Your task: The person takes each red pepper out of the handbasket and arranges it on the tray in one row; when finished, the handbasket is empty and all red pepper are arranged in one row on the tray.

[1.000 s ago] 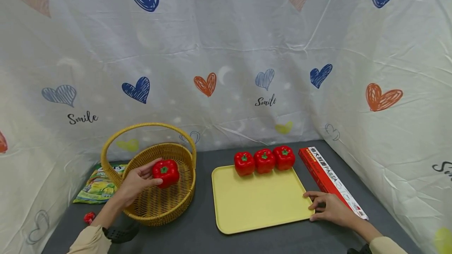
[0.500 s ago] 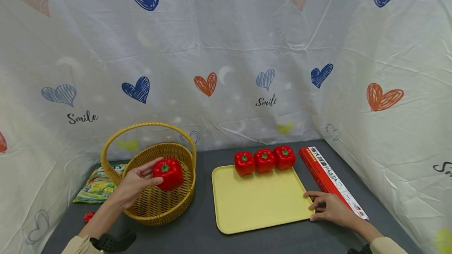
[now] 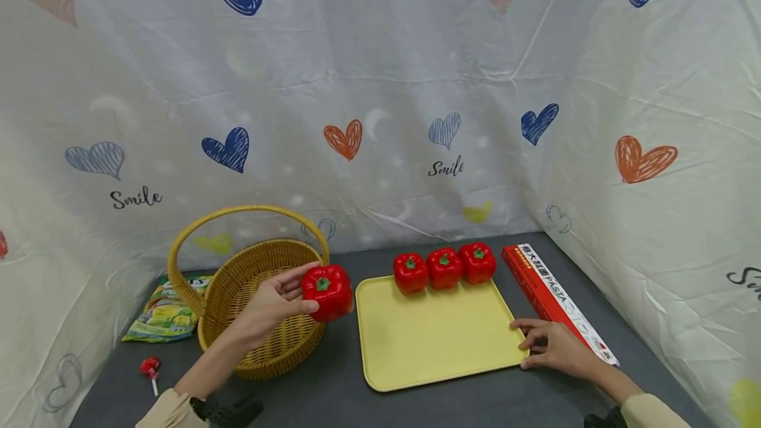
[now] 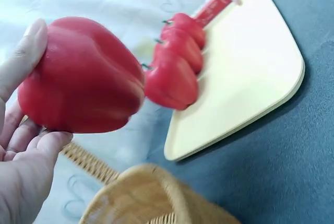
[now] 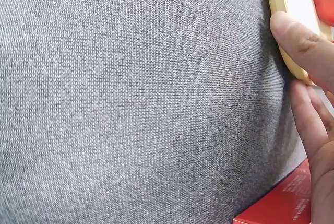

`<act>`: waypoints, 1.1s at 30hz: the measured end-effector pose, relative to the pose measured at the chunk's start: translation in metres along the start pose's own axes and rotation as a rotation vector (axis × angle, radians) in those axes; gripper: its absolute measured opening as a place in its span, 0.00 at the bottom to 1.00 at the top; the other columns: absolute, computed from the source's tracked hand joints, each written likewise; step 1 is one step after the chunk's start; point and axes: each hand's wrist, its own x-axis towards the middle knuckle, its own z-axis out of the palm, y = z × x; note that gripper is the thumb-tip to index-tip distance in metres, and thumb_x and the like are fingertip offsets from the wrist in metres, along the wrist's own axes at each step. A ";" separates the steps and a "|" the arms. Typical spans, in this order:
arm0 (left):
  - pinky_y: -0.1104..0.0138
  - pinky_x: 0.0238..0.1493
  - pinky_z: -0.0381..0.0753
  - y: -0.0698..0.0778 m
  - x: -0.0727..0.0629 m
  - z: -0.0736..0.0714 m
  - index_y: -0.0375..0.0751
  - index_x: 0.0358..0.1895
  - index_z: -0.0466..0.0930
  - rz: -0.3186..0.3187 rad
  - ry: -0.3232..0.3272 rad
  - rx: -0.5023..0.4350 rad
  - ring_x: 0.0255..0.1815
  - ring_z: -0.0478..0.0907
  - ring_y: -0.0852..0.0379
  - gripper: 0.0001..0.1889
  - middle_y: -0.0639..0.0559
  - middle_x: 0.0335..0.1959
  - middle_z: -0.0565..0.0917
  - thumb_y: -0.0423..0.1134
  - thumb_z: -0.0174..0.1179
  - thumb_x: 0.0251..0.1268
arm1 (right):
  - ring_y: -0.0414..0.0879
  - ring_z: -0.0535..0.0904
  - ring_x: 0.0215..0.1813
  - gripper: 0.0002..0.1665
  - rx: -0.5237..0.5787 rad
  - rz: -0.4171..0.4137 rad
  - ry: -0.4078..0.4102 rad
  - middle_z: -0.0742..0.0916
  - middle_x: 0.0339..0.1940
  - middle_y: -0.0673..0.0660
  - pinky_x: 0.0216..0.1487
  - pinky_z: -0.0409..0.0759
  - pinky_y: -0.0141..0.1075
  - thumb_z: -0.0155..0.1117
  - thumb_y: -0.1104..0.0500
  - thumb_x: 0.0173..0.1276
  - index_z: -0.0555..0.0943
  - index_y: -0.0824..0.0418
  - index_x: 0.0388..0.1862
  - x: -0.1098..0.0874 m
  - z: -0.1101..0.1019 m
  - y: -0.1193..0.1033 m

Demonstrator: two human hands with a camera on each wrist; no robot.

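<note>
My left hand (image 3: 269, 311) holds a red bell pepper (image 3: 328, 294) with a green stem between thumb and fingers, over the right rim of the yellow wicker basket (image 3: 261, 368). In the left wrist view this bell pepper (image 4: 81, 78) fills the grip, with the thumb on one side and fingers on the other. A pale yellow tray (image 3: 436, 342) lies to the right, with three red bell peppers (image 3: 444, 268) in a row along its far edge. At the tray's near right corner, my right hand (image 3: 555, 349) pinches the rim; the right wrist view shows its thumb (image 5: 300, 41) on the edge.
Right of the tray lies a long red and white pasta box (image 3: 559, 302), close to my right hand. A green and yellow snack bag (image 3: 163, 312) is left of the basket, and a red lollipop (image 3: 151, 368) lies nearer. A heart-printed cloth (image 3: 380, 98) hangs behind the dark table.
My left hand has carried the bell pepper rightward, from above the basket's inside to over its right rim. The lollipop's stick has come into sight. My right hand stays at the tray's corner.
</note>
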 end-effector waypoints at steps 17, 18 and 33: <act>0.56 0.60 0.74 -0.038 0.073 0.048 0.32 0.70 0.60 -0.055 0.022 0.120 0.63 0.70 0.40 0.34 0.33 0.64 0.70 0.29 0.64 0.61 | 0.39 0.80 0.48 0.11 0.015 -0.031 0.007 0.81 0.52 0.70 0.39 0.84 0.32 0.78 0.56 0.51 0.86 0.58 0.31 0.000 0.001 0.003; 0.56 0.60 0.73 -0.041 0.076 0.048 0.32 0.70 0.60 -0.061 0.031 0.122 0.63 0.70 0.40 0.34 0.33 0.64 0.70 0.28 0.64 0.61 | 0.39 0.80 0.48 0.11 0.013 -0.036 0.009 0.81 0.51 0.70 0.39 0.84 0.32 0.78 0.56 0.51 0.86 0.58 0.31 0.000 0.001 0.003; 0.52 0.64 0.68 -0.058 0.098 0.043 0.28 0.72 0.54 -0.074 -0.037 0.217 0.67 0.64 0.36 0.34 0.29 0.67 0.64 0.25 0.58 0.64 | 0.37 0.79 0.49 0.10 0.036 -0.037 0.016 0.81 0.51 0.70 0.39 0.83 0.31 0.78 0.57 0.51 0.86 0.58 0.31 -0.002 0.001 0.003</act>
